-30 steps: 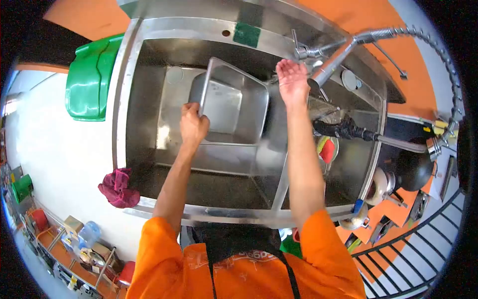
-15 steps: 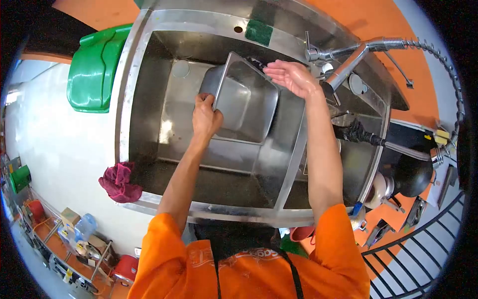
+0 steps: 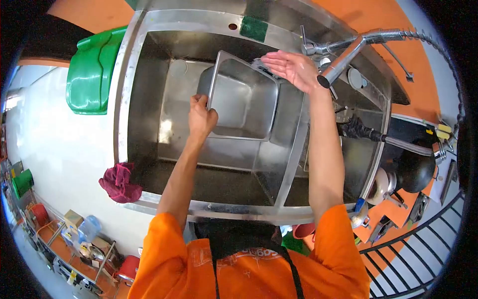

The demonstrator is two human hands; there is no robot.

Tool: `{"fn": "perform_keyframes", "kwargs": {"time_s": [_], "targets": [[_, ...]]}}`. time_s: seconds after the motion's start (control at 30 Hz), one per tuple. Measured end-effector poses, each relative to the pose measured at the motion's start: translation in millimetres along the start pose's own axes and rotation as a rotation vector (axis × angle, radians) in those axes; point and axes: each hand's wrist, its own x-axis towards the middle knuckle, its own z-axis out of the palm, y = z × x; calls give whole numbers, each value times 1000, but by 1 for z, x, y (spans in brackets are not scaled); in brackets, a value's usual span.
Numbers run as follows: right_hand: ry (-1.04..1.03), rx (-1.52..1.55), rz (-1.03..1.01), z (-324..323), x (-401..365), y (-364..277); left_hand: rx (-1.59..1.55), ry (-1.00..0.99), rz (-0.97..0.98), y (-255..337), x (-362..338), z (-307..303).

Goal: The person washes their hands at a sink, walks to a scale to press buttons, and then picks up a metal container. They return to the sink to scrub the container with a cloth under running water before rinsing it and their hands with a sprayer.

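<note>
A rectangular stainless steel food pan [image 3: 234, 102] is held tilted inside the left basin of the metal sink [image 3: 174, 144]. My left hand [image 3: 203, 117] is closed around the pan's left rim. Beyond the pan's far right corner, my right hand [image 3: 294, 71] is held out flat, palm partly turned up and fingers stretched. It looks wet, and a whitish, water-like patch shows between its fingertips and the pan's far rim. The end of the chrome faucet [image 3: 343, 62] is close to my right wrist.
A green scouring pad [image 3: 254, 29] lies on the sink's back ledge. A dark red cloth [image 3: 120, 183] hangs over the front left corner. A green plastic lid or bin [image 3: 94, 72] stands left. A black-wrapped hose [image 3: 361, 130] crosses the right basin.
The pan and my left hand have shifted slightly left, and the pan's inside faces up more fully. My right hand remains stretched out by the far rim.
</note>
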Motion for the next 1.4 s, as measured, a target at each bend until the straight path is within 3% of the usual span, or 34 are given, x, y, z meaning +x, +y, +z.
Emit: {"fn": "perform_keyframes", "kwargs": {"time_s": [0.13, 0.23, 0.27, 0.37, 0.5, 0.63, 0.77, 0.8, 0.9, 1.0, 1.1, 1.23, 1.33, 1.4], "targets": [[321, -559, 71, 4, 0, 5, 10, -22, -15, -1, -2, -1], [111, -117, -17, -5, -2, 5, 32, 10, 44, -8, -3, 2], [263, -341, -6, -8, -3, 8, 33, 2, 36, -10, -4, 2], [80, -52, -84, -11, -4, 7, 28, -8, 32, -5, 0, 3], [351, -392, 29, -12, 0, 14, 19, -9, -5, -4, -5, -1], [98, 75, -183, -13, -7, 14, 29, 2, 14, -6, -3, -1], [268, 2, -268, -26, -4, 20, -25, 38, 19, -4, -4, 3], [215, 75, -288, -23, -5, 17, -43, 47, 27, -3, -5, 2], [108, -232, 0, -13, -18, 14, -78, 85, 47, -1, -9, 2], [386, -341, -67, -24, -13, 28, -123, 86, 56, 11, -14, 1], [146, -163, -109, -30, -21, 18, -128, 75, 94, 17, -22, -3], [6, -225, -344, -34, -25, 25, -178, 86, 107, 28, -36, -7], [37, -372, -29, -18, -33, 15, -211, 120, 146, 36, -44, -14], [179, -334, -216, -19, -37, 22, -207, 149, 211, 38, -49, -16]]}}
